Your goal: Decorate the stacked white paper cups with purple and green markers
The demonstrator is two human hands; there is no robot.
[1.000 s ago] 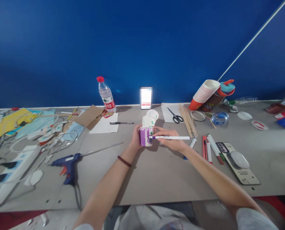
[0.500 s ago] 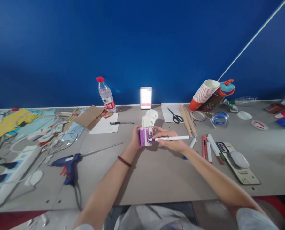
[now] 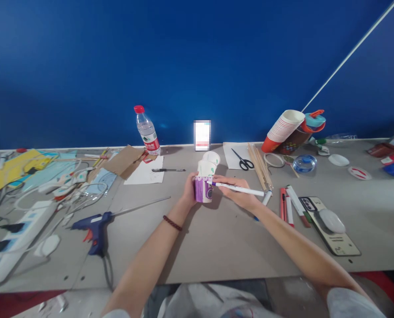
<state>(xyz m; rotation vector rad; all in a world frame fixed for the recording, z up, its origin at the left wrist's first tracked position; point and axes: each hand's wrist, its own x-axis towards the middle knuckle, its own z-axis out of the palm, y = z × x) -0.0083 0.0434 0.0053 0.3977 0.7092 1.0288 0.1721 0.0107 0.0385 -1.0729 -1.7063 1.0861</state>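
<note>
Near the middle of the table (image 3: 217, 247), you had your left hand (image 3: 189, 191) curled around the nine o'clock side of the purple-and-white paper cup (image 3: 202, 191). At three o'clock, your right hand (image 3: 235, 194) pinched the white marker (image 3: 248, 190), its purple tip at the cup's upper wall; you couldn't tell whether it touched. From the cup, the glue gun (image 3: 97, 229) lay toward eight o'clock, the scissors (image 3: 242, 161) toward two.

Print on the bottle (image 3: 147, 131) and phone case (image 3: 341, 244) is unreadable.
</note>
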